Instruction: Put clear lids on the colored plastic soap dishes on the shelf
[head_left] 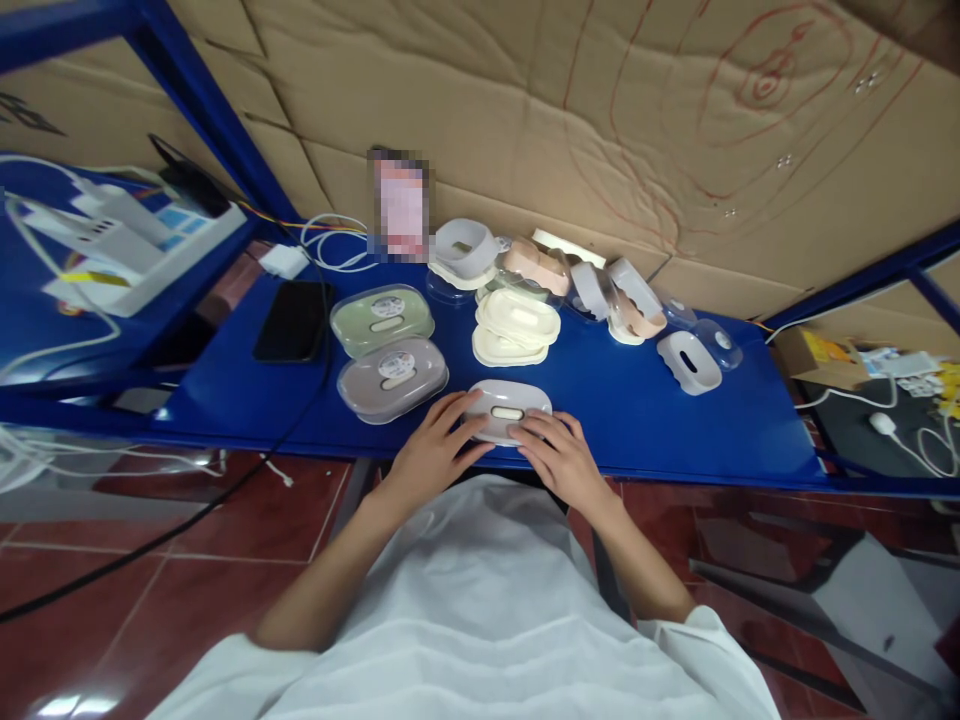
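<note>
Head view looks down on a blue table (600, 420), where a grey dish (491, 392) lies at the near edge, just before the person's body. The left hand (439, 445) holds the left end of this dish, with the fingers bent and a little spread; the right hand (562, 455) holds the right end in a similar manner. In the middle of the dish is an oval slot, and a cream piece (508, 413) shows in it. Just beyond the left hand stands a grey box (364, 392) under a clear cover with a round label, and behind it is a green box (349, 322), covered in the same way; each shows a pale piece in its slot. To the right, well apart from the hands, a light grey tray (701, 375) has a dark slot. Farther, in the middle, cream dishes (517, 315) lie one partly upon another. Behind them, a peach dish (536, 262) lies among clear covers, and to its left a grey holder (454, 240) rests on a cream piece.
</note>
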